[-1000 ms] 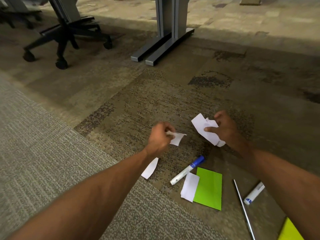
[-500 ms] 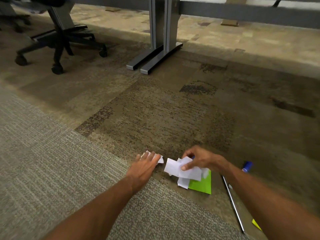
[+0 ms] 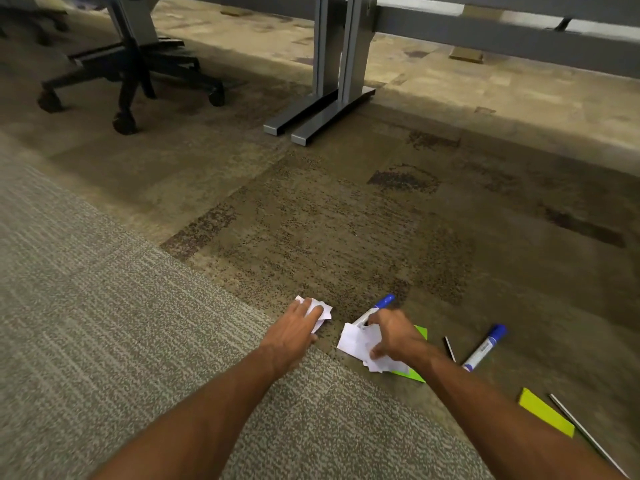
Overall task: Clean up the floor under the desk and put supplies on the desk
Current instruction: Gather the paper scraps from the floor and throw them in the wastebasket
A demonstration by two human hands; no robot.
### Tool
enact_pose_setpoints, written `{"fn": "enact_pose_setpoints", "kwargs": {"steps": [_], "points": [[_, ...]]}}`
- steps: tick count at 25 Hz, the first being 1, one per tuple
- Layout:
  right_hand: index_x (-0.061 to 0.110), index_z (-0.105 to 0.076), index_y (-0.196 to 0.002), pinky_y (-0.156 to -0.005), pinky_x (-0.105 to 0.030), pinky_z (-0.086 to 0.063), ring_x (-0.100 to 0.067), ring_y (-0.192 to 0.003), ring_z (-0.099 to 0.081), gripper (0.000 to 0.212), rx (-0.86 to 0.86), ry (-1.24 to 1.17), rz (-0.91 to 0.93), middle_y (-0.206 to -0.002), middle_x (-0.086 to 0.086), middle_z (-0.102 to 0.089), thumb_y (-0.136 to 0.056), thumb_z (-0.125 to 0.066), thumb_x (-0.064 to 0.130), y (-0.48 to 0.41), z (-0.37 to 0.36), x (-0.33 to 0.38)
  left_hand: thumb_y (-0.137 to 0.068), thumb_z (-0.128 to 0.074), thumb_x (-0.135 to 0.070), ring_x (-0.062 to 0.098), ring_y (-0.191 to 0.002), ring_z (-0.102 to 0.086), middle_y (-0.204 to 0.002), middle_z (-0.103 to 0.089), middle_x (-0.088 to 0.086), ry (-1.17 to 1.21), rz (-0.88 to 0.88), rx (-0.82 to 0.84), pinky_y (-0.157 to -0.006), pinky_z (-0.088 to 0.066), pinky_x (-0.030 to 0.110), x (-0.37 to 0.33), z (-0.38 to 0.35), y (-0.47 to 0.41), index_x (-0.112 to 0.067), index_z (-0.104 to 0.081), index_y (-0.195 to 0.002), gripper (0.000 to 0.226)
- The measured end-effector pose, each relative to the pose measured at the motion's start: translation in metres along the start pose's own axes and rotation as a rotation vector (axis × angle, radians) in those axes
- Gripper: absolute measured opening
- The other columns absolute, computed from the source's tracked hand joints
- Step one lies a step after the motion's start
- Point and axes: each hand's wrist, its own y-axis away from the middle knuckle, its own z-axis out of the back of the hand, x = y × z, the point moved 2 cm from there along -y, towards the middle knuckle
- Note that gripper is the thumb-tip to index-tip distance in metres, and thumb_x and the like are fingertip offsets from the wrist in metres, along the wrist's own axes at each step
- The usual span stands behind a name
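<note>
Carpet lies open above both hands: left hand presses flat fingers on one paper scrap, right hand clutches crumpled scraps, two markers lower right.

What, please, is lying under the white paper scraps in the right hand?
A green sheet shows beneath the white paper scraps held by the right hand; most of it is covered.

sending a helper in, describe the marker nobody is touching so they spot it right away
From the grey desk leg, come down the brown carpet to the right hand. Right of it lies a white marker with a blue cap, clear of the paper scraps, unlike the other marker under that hand.
</note>
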Motion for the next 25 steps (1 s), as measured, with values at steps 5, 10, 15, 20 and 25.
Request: {"fn": "enact_pose_setpoints", "kwargs": {"steps": [5,10,15,20,25], "points": [[0.014,-0.058,-0.123,-0.074,-0.026,-0.048,-0.024,-0.115,-0.053,0.059,0.007,-0.125,-0.008,-0.128,-0.011,-0.057,-0.069,-0.08,0.01,0.004,0.003,-0.005,-0.094,-0.037,0.004,0.027,-0.135,-0.036,-0.146,-0.038,0.013,0.012,0.023,-0.069,-0.111,-0.039,0.038,0.004,0.002,-0.003,-0.011,-0.027,-0.141,0.05],[0.01,-0.056,-0.114,-0.067,-0.021,-0.042,-0.015,-0.094,-0.053,0.055,-0.022,-0.473,-0.048,-0.11,-0.007,-0.057,-0.067,-0.084,0.013,0.008,0.005,-0.027,-0.095,-0.039,0.005,0.02,-0.095,-0.055,-0.117,-0.058,0.013,0.02,0.073,-0.076,-0.082,-0.051,0.03,-0.003,0.013,-0.006,-0.012,-0.036,-0.13,0.039],[0.012,-0.065,-0.091,-0.057,-0.017,-0.045,-0.002,-0.063,-0.059,0.027,-0.142,-0.718,-0.074,-0.078,-0.001,-0.063,-0.07,-0.081,0.011,0.026,0.035,-0.05,-0.093,-0.044,0.007,0.014,-0.079,-0.054,-0.11,-0.062,0.015,0.178,0.152,-0.104,-0.067,-0.046,0.022,-0.027,0.039,-0.02,-0.01,-0.036,-0.13,0.041],[0.009,-0.068,-0.091,-0.058,-0.024,-0.043,-0.016,-0.073,-0.055,0.027,-0.442,-0.837,-0.212,-0.083,-0.006,-0.063,-0.068,-0.082,0.009,0.062,0.072,-0.103,-0.093,-0.038,0.005,0.036,-0.094,-0.061,-0.113,-0.06,0.028,0.298,0.085,-0.151,-0.074,-0.047,0.04,-0.085,0.07,-0.055,0.0,-0.04,-0.122,0.029],[0.008,-0.069,-0.106,-0.07,-0.021,-0.038,-0.015,-0.086,-0.056,0.039,-0.827,-0.767,-0.42,-0.092,-0.003,-0.063,-0.069,-0.079,0.006,0.134,0.116,-0.161,-0.094,-0.037,-0.004,0.03,-0.093,-0.059,-0.102,-0.062,0.019,0.567,-0.121,-0.169,-0.07,-0.039,0.031,-0.2,0.078,-0.092,-0.001,-0.05,-0.112,0.023]]}}
